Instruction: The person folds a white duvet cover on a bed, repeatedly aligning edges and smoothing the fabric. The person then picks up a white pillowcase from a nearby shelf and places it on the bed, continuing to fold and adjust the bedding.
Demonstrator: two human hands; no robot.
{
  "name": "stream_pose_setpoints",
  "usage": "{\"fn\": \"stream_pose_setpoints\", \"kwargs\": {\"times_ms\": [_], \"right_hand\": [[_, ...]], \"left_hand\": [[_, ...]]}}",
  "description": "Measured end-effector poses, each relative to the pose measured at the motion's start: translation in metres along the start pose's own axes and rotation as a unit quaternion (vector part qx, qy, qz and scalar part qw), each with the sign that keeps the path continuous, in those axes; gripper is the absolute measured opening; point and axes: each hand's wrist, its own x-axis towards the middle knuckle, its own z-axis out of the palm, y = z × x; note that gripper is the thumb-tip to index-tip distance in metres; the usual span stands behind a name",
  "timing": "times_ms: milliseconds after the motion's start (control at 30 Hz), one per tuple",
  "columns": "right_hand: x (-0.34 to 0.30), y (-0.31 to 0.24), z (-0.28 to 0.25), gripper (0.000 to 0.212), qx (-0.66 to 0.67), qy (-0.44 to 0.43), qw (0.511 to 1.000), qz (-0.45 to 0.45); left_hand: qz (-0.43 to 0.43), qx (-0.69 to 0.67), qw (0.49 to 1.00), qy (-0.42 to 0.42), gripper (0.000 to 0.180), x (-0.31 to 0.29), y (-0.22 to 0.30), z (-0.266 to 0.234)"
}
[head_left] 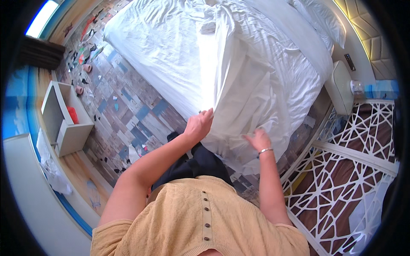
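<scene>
A white bed sheet (243, 81) lies wrinkled over the bed in front of me, its near part hanging over the bed's edge. My left hand (200, 126) is closed on the sheet and pulls a raised, taut fold of it up toward me. Bright light falls along that fold. To the right, my right hand (259, 140) is held over the hanging cloth with its fingers apart, a bracelet on the wrist. Its fingertips are slightly blurred, and whether they touch the sheet I cannot tell.
White pillows (318, 21) rest at the far right of the bed. A bedside cabinet (341, 87) and a white lattice screen (337, 170) stand at right. At left is a white cabinet (74, 128) with a red item inside. Scraps and small objects (85, 55) litter the patterned floor (128, 94).
</scene>
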Motion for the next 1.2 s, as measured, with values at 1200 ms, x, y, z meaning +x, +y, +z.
{"fn": "stream_pose_setpoints", "kwargs": {"times_ms": [1200], "right_hand": [[0.105, -0.336, -0.071, 0.05, 0.49, 0.149, 0.853, -0.101]], "left_hand": [[0.094, 0.034, 0.97, -0.223, 0.016, 0.104, -0.173, -0.164]]}}
